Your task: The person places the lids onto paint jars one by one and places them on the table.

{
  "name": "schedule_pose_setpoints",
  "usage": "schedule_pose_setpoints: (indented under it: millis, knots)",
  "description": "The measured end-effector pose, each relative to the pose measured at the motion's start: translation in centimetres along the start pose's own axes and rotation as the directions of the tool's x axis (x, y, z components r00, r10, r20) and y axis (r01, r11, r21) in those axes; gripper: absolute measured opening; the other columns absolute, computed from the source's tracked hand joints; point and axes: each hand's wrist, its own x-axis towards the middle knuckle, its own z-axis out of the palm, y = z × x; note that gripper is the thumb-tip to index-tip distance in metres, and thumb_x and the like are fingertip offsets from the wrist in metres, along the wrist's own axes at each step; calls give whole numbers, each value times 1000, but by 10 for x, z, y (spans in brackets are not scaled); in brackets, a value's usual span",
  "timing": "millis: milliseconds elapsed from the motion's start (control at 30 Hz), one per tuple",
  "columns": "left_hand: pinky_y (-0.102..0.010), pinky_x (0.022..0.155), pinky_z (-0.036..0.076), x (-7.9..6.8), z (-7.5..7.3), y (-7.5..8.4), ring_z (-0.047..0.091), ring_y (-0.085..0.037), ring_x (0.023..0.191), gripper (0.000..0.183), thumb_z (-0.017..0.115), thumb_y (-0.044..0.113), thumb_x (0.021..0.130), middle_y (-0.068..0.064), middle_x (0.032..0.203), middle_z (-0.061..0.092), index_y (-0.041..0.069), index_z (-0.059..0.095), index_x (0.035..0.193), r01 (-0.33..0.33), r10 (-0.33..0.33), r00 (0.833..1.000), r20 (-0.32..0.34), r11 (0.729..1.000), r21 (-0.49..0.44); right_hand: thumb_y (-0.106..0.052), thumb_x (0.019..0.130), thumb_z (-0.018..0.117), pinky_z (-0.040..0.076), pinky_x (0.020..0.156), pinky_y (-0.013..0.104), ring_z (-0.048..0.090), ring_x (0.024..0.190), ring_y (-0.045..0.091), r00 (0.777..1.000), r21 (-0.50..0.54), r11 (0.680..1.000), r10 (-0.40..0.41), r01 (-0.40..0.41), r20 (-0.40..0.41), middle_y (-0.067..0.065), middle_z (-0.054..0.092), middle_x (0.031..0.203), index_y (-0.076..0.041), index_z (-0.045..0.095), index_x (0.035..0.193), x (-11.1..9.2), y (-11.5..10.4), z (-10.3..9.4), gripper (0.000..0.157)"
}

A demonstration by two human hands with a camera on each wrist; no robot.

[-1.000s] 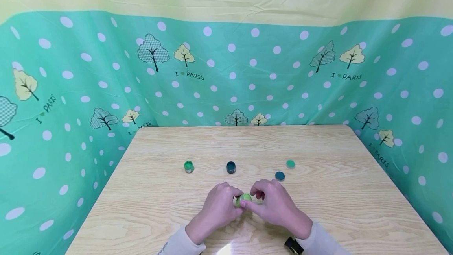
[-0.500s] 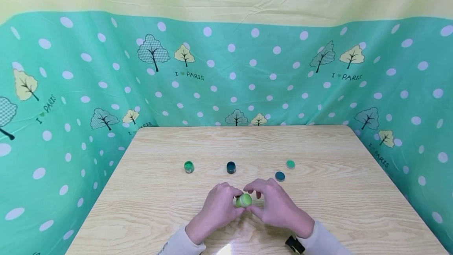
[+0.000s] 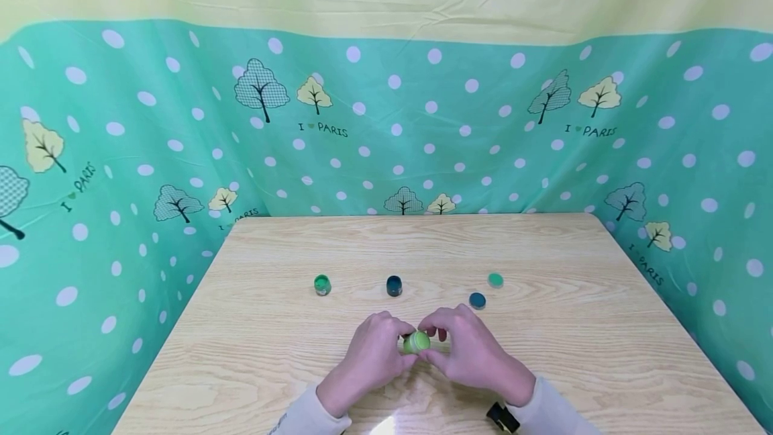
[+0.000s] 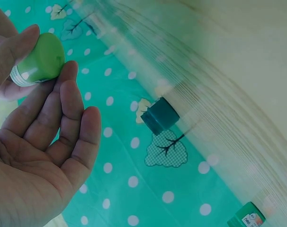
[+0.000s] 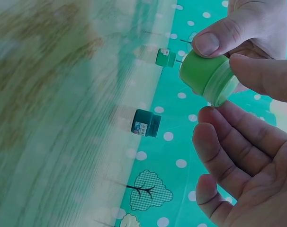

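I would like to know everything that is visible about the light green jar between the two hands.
The light green jar is short and round, with a smooth, plastic-looking body and a paler, translucent band at one end, where a green round face looks like a lid. It is held tilted on its side above the table, that end towards the right hand. The left hand grips the body; the right hand's thumb and a finger are at the banded end.

Light-green jar (image 3: 418, 342): I now see its round lid end unblocked; a second ago a thumb crossed it.
Right thumb (image 3: 435, 358): slid down to the jar's near edge.
Right hand (image 3: 474, 348): I see its fingertips, earlier off to the jar's right, now at the jar's far edge.
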Motion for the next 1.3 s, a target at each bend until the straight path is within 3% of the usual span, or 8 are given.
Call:
schedule_pose_setpoints:
  millis: [567,933,1133,1300]
  knots:
    - [-19,65,42,0,-1,1,49,0,71,28,93,21,71,8,84,75,17,82,97,28,-28,1000,12,999,-18,-33,78,90,39,68,24,52,67,5,998,-36,999,-4,2,-66,-10,65,74,-19,75,86,1,2,4,23]
    - [-21,67,45,-1,0,1,52,-1,73,29,93,20,69,8,84,75,17,82,96,15,-15,1000,3,1000,2,-42,82,86,35,64,24,41,56,-4,994,-50,998,21,-27,-109,-23,50,63,-27,67,70,1,3,9,27]
    - [-21,68,45,-1,1,1,52,-1,73,28,93,21,71,8,85,75,17,82,96,19,-19,1000,6,1000,4,-47,82,85,36,63,23,42,56,-3,994,-57,998,32,-38,-108,-18,56,63,-24,70,73,1,3,8,28]
    - [-20,67,44,-2,0,0,50,-1,72,29,93,24,72,8,86,76,17,82,98,24,-24,1000,12,1000,3,-45,75,90,40,66,24,52,65,4,995,-43,999,8,-12,-95,-12,65,76,-20,75,90,1,3,4,32]
